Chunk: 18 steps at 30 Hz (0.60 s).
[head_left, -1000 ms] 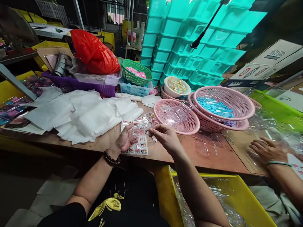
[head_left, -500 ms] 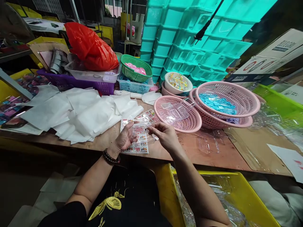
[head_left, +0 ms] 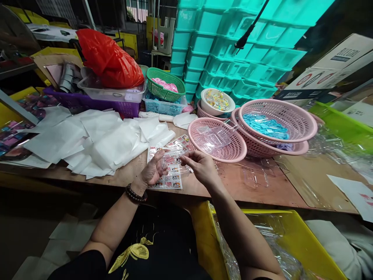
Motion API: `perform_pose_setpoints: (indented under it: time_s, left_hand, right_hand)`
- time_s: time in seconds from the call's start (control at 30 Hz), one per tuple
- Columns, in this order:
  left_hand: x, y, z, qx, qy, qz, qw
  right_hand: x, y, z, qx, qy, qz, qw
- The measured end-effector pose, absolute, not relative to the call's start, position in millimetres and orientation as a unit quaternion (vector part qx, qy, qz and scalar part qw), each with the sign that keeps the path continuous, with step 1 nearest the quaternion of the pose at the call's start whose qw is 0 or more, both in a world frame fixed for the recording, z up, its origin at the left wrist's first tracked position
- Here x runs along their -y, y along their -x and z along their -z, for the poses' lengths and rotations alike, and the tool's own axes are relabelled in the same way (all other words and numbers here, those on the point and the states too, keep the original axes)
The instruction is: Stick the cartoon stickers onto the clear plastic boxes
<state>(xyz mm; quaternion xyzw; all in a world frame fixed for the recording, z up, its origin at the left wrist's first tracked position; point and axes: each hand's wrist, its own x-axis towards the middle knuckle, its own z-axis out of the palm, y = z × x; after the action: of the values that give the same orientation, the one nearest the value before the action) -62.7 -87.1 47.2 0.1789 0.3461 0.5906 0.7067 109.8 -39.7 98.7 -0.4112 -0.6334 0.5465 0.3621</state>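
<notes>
Between my hands, above the table's front edge, is a clear plastic case. My left hand grips its left side, thumb up and fingers curled below. At its right side my right hand is closed in a pinch; whatever small thing sits at the fingertips is too fine to make out. Beneath the case lie printed sticker sheets with small cartoon figures. Just beyond my right hand stands a pink basket with clear plastic pieces in it.
White paper sheets are heaped on the left. Pink baskets with blue pieces stand right, beside a white bowl. Turquoise crates rise behind. A yellow bin of clear plastic sits below the table edge.
My hands keep almost the same pose around the clear case, with only a slight shift at the right fingertips. The whole view has shifted slightly.
</notes>
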Motion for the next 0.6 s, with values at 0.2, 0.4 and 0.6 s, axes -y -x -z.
perform_pose_setpoints:
  time_s: [0.2, 0.4, 0.6]
  left_hand:
    - [86.8, 63.3, -43.8, -0.338, -0.194, -0.588, 0.709]
    - [88.6, 59.3, -47.9, -0.361, -0.232, -0.58, 0.693]
    - [89.9, 52.6, -48.4, -0.355, -0.258, -0.588, 0.679]
  right_hand:
    - [37.7, -109.6, -96.9, 0.644, 0.423, -0.53, 0.353]
    - [43.1, -109.0, -95.5, 0.703, 0.466, -0.428, 0.325]
    - [45.0, -119.7, -101.4, 0.707, 0.591, -0.239, 0.307]
